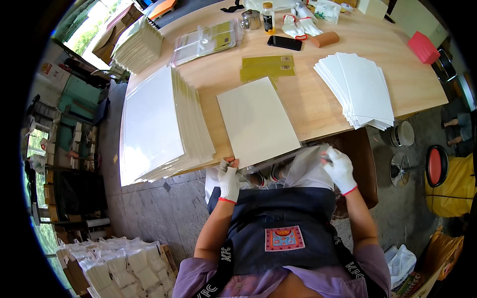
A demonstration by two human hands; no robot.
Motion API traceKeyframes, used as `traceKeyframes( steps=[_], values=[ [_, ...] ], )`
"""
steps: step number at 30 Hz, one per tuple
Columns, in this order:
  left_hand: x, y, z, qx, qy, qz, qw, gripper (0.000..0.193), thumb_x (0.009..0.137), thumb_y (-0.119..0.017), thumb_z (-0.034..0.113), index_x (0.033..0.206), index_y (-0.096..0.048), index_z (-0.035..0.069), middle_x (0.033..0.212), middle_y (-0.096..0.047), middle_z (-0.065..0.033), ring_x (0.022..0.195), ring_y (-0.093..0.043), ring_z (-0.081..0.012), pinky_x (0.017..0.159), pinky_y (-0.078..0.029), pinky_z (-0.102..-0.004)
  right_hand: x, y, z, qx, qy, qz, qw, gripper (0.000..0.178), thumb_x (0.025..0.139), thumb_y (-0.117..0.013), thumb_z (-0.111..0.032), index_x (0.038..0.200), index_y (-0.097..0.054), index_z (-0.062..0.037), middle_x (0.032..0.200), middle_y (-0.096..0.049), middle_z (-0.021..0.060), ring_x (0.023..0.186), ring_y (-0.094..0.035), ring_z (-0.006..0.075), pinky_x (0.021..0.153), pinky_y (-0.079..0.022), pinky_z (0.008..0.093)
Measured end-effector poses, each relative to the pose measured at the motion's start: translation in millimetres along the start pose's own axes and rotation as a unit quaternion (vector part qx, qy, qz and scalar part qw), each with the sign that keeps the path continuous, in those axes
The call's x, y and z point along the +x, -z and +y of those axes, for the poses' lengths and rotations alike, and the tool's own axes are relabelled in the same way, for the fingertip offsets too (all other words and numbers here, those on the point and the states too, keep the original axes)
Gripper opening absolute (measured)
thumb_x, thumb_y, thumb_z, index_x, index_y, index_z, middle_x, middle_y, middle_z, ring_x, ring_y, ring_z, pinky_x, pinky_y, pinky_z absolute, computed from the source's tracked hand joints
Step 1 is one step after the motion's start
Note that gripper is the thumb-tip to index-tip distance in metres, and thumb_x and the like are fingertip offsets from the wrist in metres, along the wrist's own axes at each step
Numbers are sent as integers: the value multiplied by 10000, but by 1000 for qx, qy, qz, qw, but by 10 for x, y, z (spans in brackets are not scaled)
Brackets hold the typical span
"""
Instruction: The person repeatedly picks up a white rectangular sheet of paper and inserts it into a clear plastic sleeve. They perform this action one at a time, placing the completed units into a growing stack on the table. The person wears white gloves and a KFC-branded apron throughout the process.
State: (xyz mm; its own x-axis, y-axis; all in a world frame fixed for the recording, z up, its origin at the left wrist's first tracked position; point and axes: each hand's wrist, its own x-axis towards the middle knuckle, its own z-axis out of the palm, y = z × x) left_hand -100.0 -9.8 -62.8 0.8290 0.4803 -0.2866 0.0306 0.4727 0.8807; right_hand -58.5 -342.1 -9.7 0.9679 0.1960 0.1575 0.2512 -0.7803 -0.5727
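Observation:
A white rectangular sheet (258, 120) lies at a slant on the table, its near edge by the front of the tabletop. My left hand (229, 182), in a white fingerless-tipped glove with a red cuff, is closed on the sheet's near left corner. Off the table's front edge, over my lap, my right hand (340, 170) wears a similar glove. Its fingers are curled together, and something clear and film-like seems to be beside them; what they hold is not plain. Left of the sheet stands a tall stack of plastic-wrapped white sheets (151, 121).
Fanned white sheets (355, 89) lie at the right. Olive-gold cards (268, 67) lie beyond the sheet, with a wrapped pack (206, 42), a black phone (284, 42), a bottle (268, 17), a metal pot (251, 20) and spare gloves (301, 27) farther back. A red-seated stool (437, 166) stands right.

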Motion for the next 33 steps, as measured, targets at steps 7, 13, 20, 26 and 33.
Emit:
traceKeyframes(
  steps=[7,13,20,26,33],
  values=[
    [-30,-32,362,90,87,-40,991,244,813,-647,102,1026,-589,-2,840,-586,-15,724,-538,-96,635,-432,-209,401,30,-831,218,-118,-136,959,346,840,-584,-352,725,-606,-27,583,-598,80,560,-588,210,523,-432,325],
    [224,-238,756,237,-40,-60,969,258,823,-616,121,1023,-589,-40,805,-579,-15,682,-496,-77,604,-405,-204,528,-798,-429,571,-388,-173,703,293,889,-521,-319,846,-611,-44,640,-601,88,464,-510,115,364,-367,253],
    [-351,-801,1547,478,-345,-84,804,226,802,-615,115,1008,-603,24,739,-546,-75,569,-481,-147,561,-412,-273,555,-910,-459,675,-341,-172,631,186,925,-469,-231,995,-490,-60,738,-586,129,495,-484,152,408,-359,245],
    [-735,-193,2202,442,-397,40,803,215,806,-584,60,1011,-613,0,678,-549,-42,578,-502,-87,532,-411,-228,789,-450,-1465,642,-153,-305,686,313,902,-533,-360,892,-552,-47,648,-582,60,514,-522,116,426,-357,221],
    [-61,1007,2876,471,-437,212,737,243,873,-484,73,1076,-574,-27,923,-622,-126,810,-574,-172,753,-449,-274,1252,-827,-2923,515,8,-334,789,383,871,-572,-354,647,-573,-43,521,-527,14,419,-470,94,411,-352,235]
  ],
)
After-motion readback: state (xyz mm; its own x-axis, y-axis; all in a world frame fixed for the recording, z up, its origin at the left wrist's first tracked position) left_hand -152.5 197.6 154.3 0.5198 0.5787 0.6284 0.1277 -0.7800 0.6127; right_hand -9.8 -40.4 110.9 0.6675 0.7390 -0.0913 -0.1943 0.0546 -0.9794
